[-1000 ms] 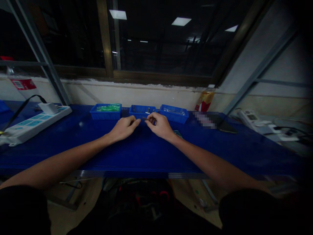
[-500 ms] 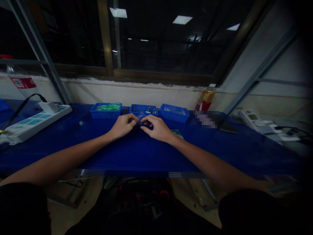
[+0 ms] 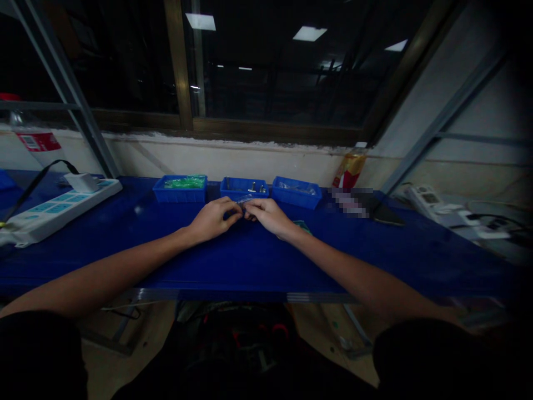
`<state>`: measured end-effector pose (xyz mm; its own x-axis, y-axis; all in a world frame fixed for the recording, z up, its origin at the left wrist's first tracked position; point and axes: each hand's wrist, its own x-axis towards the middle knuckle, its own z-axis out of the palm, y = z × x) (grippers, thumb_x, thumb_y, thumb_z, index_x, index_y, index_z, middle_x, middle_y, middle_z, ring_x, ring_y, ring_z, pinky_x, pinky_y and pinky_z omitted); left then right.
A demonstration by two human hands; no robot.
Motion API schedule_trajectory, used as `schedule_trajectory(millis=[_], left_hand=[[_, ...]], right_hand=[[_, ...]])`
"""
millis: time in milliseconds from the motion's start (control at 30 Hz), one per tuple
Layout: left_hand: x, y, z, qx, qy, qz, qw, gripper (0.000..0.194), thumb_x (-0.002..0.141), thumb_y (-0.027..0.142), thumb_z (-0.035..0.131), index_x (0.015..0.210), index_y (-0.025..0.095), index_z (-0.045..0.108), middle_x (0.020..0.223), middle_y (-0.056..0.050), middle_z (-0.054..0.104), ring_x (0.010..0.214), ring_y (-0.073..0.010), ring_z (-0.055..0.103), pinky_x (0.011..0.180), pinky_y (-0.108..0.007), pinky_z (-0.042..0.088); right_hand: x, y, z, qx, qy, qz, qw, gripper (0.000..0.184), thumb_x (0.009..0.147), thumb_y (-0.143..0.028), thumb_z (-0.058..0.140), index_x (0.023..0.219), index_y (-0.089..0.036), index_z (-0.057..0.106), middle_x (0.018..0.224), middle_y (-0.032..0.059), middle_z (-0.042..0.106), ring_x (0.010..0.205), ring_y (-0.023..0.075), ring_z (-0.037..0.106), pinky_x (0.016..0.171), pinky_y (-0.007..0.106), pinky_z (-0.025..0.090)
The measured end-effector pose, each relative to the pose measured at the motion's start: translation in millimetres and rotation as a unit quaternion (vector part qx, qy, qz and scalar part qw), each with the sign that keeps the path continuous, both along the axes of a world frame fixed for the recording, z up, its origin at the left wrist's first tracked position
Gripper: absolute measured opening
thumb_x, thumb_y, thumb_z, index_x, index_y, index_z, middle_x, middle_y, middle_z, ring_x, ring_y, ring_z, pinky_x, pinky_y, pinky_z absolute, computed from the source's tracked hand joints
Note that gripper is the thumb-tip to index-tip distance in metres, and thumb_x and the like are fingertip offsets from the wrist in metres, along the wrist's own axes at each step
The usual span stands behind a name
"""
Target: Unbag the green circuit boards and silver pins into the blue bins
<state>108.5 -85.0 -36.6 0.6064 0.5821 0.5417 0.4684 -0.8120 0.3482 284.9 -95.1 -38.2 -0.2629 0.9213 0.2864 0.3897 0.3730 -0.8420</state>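
Note:
Between my hands is a small clear plastic bag (image 3: 245,199), just in front of the middle blue bin (image 3: 233,191). My left hand (image 3: 214,218) pinches it from the left, thumb and fingertips closed. From the right, my right hand (image 3: 268,214) grips the bag with its fingers bent together. The fingertips of both hands nearly meet, and whatever the bag may hold is too small to make out. A few metal bolts (image 3: 254,186) stand in the middle bin. Partly behind my right wrist lies a green-tinted packet (image 3: 302,226) on the blue table (image 3: 250,261).
A left blue bin (image 3: 179,194) holds green plastic bags; a right blue bin (image 3: 295,198) holds clear ones. A power strip (image 3: 62,208) lies at left, another (image 3: 453,214) at right. A flat dark object (image 3: 385,212) and a drink bottle (image 3: 350,169) are at back right.
My hands have drawn closer together around the clear bag. The left hand has shifted right, and the fingers of the right hand have closed more.

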Motion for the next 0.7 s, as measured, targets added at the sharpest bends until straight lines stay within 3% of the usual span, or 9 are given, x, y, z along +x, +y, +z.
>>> schedule_trajectory(millis=[100,200,300,433,533,633,700], left_hand=[[0.7,3.6,-0.2,-0.107,-0.041,0.02,0.993,0.036,0.085,0.038,0.037,0.079,0.014,0.063,0.078,-0.006,0.061,0.072,-0.0151,0.055,0.068,-0.028,0.042],[0.4,8.0,-0.2,-0.25,-0.121,0.031,0.96,0.054,0.086,0.048,0.023,0.077,0.011,0.062,0.076,-0.008,0.062,0.069,-0.0152,0.055,0.06,-0.026,0.042],[0.2,10.3,-0.4,-0.322,-0.154,0.048,0.933,0.056,0.083,0.053,0.026,0.076,0.011,0.062,0.076,-0.009,0.062,0.065,-0.015,0.055,0.052,-0.024,0.039],[1.0,10.5,-1.4,-0.329,-0.155,0.055,0.93,0.036,0.078,0.044,0.045,0.074,0.011,0.06,0.068,-0.005,0.059,0.058,-0.0121,0.051,0.049,-0.022,0.036],[0.6,12.7,-2.6,-0.308,-0.169,0.056,0.935,0.023,0.077,0.033,0.047,0.075,0.012,0.057,0.066,-0.002,0.057,0.056,-0.0106,0.05,0.051,-0.022,0.037],[-1.5,15.2,-3.0,-0.27,-0.188,0.063,0.942,0.02,0.078,0.031,0.047,0.076,0.013,0.055,0.068,-0.002,0.056,0.058,-0.0106,0.05,0.054,-0.023,0.038],[-2.8,14.0,-2.0,-0.205,-0.18,0.062,0.96,0.018,0.078,0.031,0.049,0.079,0.014,0.055,0.072,-0.003,0.057,0.064,-0.0115,0.052,0.058,-0.023,0.039]], right_hand=[[-0.1,-5.2,2.2,0.1,-0.072,0.0,0.992,0.019,0.079,-0.02,0.047,0.085,-0.017,0.064,0.078,0.0028,0.064,0.072,0.0139,0.056,0.071,0.029,0.041],[-0.2,-10.7,5.5,0.215,-0.178,0.003,0.96,0.023,0.081,-0.019,0.045,0.095,-0.019,0.064,0.085,0.0038,0.064,0.078,0.0151,0.056,0.074,0.03,0.04],[0.4,-14.0,7.4,0.245,-0.231,0.003,0.942,0.025,0.08,-0.021,0.048,0.102,-0.019,0.061,0.083,0.0042,0.062,0.075,0.0154,0.055,0.07,0.029,0.041],[1.2,-15.6,7.0,0.24,-0.253,0.017,0.937,0.029,0.078,-0.023,0.052,0.107,-0.019,0.058,0.082,0.0037,0.058,0.075,0.0148,0.054,0.07,0.028,0.041],[0.2,-15.7,5.8,0.232,-0.23,0.012,0.945,0.033,0.076,-0.023,0.055,0.108,-0.019,0.054,0.085,0.0036,0.057,0.077,0.0148,0.053,0.072,0.028,0.041],[-1.5,-14.2,5.1,0.177,-0.189,-0.012,0.966,0.024,0.077,-0.03,0.054,0.096,-0.016,0.057,0.073,0.002,0.057,0.065,0.013,0.052,0.062,0.027,0.04],[-2.2,-11.8,5.0,0.118,-0.154,-0.017,0.981,0.025,0.081,-0.038,0.048,0.085,-0.016,0.058,0.064,0.0008,0.055,0.057,0.0112,0.049,0.055,0.025,0.037]])
